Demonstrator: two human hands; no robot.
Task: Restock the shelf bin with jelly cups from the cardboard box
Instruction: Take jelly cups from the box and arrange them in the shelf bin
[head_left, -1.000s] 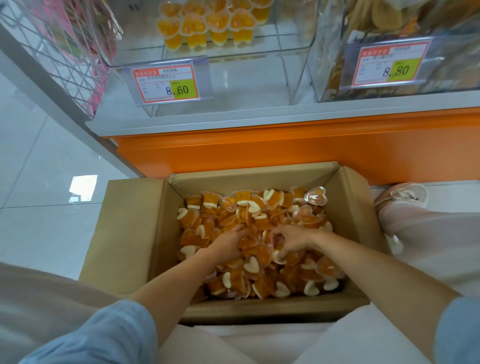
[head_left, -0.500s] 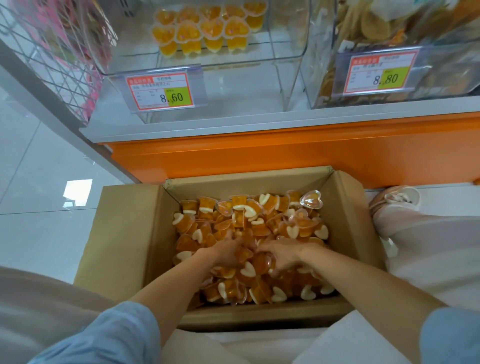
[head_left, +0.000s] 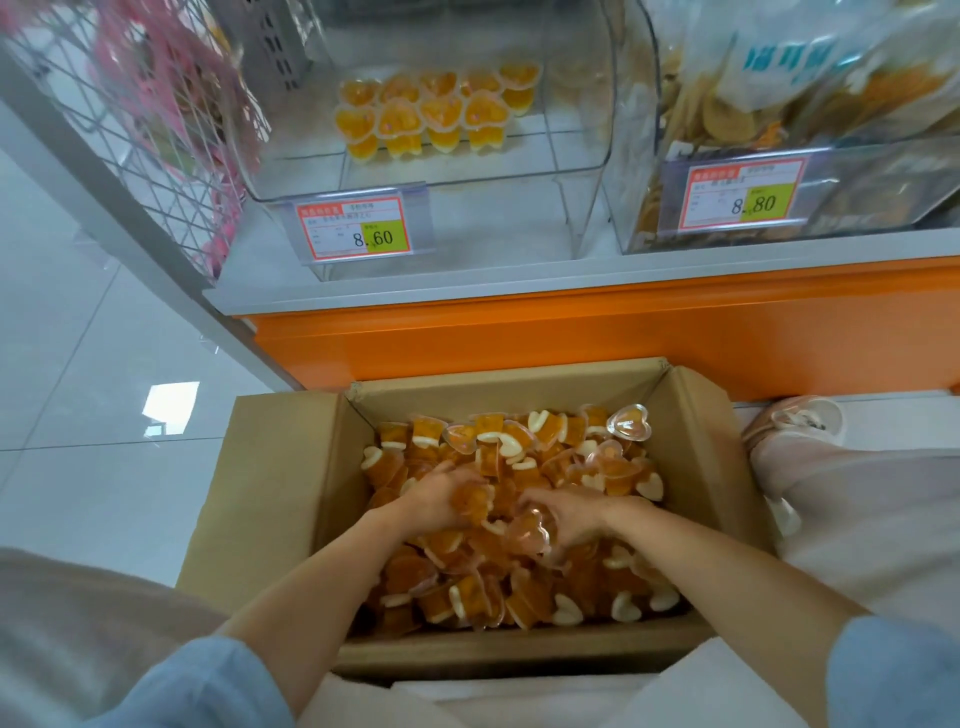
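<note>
L grip (head_left: 441, 499) & R grip (head_left: 569, 519) each curled round cups (head_left: 467, 592) in box (head_left: 270, 493) — bin (head_left: 467, 218) near bare, most restocking left.

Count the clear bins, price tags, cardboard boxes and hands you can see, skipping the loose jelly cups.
Clear bins: 2
Price tags: 2
Cardboard boxes: 1
Hands: 2
Total: 7

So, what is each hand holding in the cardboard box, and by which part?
The left hand curls round an orange jelly cup by its sides; the right hand round a heart-shaped cup by its rim. Contact partly hidden.
</note>
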